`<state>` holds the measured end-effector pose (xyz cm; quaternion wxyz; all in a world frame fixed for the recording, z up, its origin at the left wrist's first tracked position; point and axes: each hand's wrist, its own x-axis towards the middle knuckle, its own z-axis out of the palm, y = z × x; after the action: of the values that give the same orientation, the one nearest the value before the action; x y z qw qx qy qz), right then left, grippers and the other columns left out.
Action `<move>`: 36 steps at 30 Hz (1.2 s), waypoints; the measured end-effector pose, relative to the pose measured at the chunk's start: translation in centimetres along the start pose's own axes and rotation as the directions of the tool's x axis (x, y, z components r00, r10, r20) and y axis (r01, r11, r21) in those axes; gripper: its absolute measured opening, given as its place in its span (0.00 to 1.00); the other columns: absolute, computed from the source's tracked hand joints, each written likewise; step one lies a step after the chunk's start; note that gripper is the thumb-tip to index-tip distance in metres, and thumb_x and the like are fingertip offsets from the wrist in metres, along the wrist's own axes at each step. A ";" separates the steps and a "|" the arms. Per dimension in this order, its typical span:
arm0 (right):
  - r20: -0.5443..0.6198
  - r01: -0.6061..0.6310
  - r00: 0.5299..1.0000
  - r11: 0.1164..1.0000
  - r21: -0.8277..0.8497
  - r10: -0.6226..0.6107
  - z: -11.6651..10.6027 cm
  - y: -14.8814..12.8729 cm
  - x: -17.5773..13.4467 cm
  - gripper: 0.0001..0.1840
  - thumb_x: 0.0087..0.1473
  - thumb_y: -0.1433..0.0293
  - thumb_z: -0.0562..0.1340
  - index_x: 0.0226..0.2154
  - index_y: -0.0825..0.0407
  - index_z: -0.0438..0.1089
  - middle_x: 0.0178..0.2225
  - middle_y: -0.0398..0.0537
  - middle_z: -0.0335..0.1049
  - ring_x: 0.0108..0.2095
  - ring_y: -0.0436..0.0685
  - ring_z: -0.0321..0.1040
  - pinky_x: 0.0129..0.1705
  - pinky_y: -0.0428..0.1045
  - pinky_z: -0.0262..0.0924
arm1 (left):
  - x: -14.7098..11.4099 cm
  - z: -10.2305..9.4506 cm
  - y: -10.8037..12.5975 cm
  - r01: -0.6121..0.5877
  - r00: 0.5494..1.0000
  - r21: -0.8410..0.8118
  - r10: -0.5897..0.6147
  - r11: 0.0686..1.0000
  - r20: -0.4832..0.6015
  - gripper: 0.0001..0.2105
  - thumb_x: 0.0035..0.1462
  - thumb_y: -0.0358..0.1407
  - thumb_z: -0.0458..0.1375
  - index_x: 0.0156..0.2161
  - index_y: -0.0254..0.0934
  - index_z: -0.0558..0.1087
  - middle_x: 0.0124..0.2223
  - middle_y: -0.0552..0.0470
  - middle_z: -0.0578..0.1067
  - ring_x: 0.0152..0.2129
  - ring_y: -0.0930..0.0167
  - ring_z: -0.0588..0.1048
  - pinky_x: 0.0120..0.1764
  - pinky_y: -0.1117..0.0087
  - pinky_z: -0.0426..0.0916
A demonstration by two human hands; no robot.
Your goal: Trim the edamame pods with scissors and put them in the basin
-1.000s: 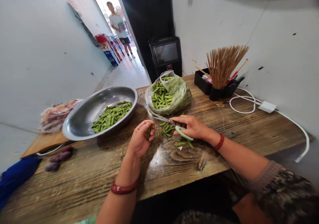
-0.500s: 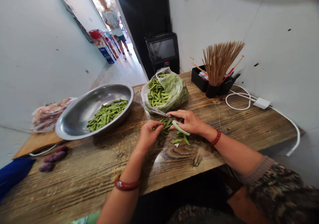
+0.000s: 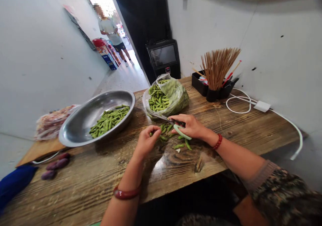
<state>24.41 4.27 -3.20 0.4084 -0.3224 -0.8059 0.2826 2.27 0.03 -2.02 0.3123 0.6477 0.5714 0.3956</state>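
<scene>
My right hand (image 3: 192,125) is wrapped around scissors (image 3: 179,131) with a pale green handle loop, their blades pointing left. Just left of it, my left hand (image 3: 147,140) is closed in a pinch on an edamame pod (image 3: 151,134), mostly covered by the fingers. Between and below the hands, several loose edamame pods (image 3: 179,146) lie on the wooden table. Behind them stands a clear plastic bag (image 3: 176,100) full of pods. To the left, a wide metal basin (image 3: 75,118) holds a pile of pods (image 3: 110,120).
Skewers (image 3: 218,68) stand in a black holder (image 3: 212,95) at the back right, beside a white cable (image 3: 284,117). On the left are purple-red oval items (image 3: 54,165), a packed bag (image 3: 54,122) on a board, and blue cloth (image 3: 17,185). A person (image 3: 110,31) stands in the doorway.
My left hand has shifted slightly left, away from the scissors, with its fingers still pinched. The right hand keeps hold of the scissors. The whole view has tilted a little.
</scene>
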 end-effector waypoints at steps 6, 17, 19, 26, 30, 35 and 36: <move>0.030 0.022 0.999 1.000 -0.005 -0.022 0.4 0.2 -0.1 0.27 0.47 0.62 0.69 0.50 0.53 0.71 0.34 0.47 0.73 0.29 0.50 0.66 0.33 0.45 0.62 | -0.8 -1.0 1.4 0.265 0.964 -0.637 -0.219 0.724 0.151 0.12 0.50 0.39 0.64 0.33 0.35 0.68 0.29 0.55 0.73 0.12 0.84 0.53 0.16 0.79 0.44; 0.096 0.034 0.995 0.999 -0.024 -0.031 0.7 -0.1 -0.4 0.27 0.48 0.63 0.69 0.51 0.53 0.70 0.34 0.47 0.72 0.30 0.51 0.66 0.35 0.46 0.62 | -0.8 -1.3 1.2 0.261 0.963 -0.739 -0.225 0.621 0.151 0.15 0.47 0.36 0.66 0.41 0.34 0.72 0.25 0.60 0.65 0.12 0.86 0.53 0.16 0.81 0.45; 0.116 0.035 0.993 0.999 -0.038 -0.031 0.7 0.0 -0.5 0.29 0.47 0.62 0.69 0.51 0.53 0.69 0.33 0.46 0.71 0.30 0.51 0.65 0.34 0.46 0.62 | -0.8 -1.2 1.1 0.233 0.969 -0.724 -0.213 0.649 0.121 0.13 0.50 0.39 0.64 0.39 0.36 0.70 0.26 0.59 0.67 0.12 0.85 0.54 0.15 0.80 0.46; 0.157 0.081 0.985 0.994 -0.072 -0.069 1.1 0.0 -0.8 0.35 0.46 0.63 0.70 0.55 0.54 0.65 0.37 0.49 0.69 0.33 0.52 0.65 0.37 0.47 0.63 | -0.9 -0.5 1.0 0.132 0.990 -0.603 -0.137 0.787 0.038 0.14 0.53 0.43 0.61 0.40 0.36 0.69 0.25 0.57 0.71 0.12 0.83 0.56 0.15 0.80 0.47; 0.143 0.106 0.985 0.993 -0.048 -0.098 1.3 0.0 -0.8 0.34 0.47 0.63 0.70 0.55 0.52 0.65 0.37 0.48 0.68 0.33 0.52 0.65 0.36 0.47 0.63 | -1.0 -0.2 1.1 0.102 0.994 -0.556 -0.104 0.825 0.028 0.13 0.55 0.43 0.60 0.40 0.36 0.68 0.26 0.56 0.72 0.11 0.83 0.56 0.15 0.79 0.48; 0.140 0.104 0.985 0.994 -0.033 -0.099 1.4 -0.1 -0.8 0.33 0.46 0.62 0.70 0.55 0.52 0.65 0.37 0.48 0.69 0.33 0.52 0.66 0.36 0.47 0.63 | -1.1 0.0 1.2 0.082 0.996 -0.475 -0.081 0.876 0.023 0.11 0.56 0.43 0.58 0.38 0.37 0.68 0.28 0.54 0.74 0.12 0.82 0.56 0.16 0.78 0.48; 0.138 0.105 0.985 0.994 -0.034 -0.100 1.3 -0.1 -0.8 0.33 0.46 0.62 0.70 0.54 0.52 0.66 0.36 0.48 0.69 0.33 0.52 0.66 0.37 0.47 0.63 | -1.1 0.0 1.2 0.082 0.996 -0.458 -0.085 0.885 0.014 0.10 0.56 0.42 0.58 0.37 0.37 0.68 0.28 0.54 0.75 0.12 0.82 0.56 0.16 0.78 0.49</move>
<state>23.63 3.29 -4.17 0.3598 -0.2688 -0.8530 0.2659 2.82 -1.29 -1.12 0.4709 0.5297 0.4902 0.5073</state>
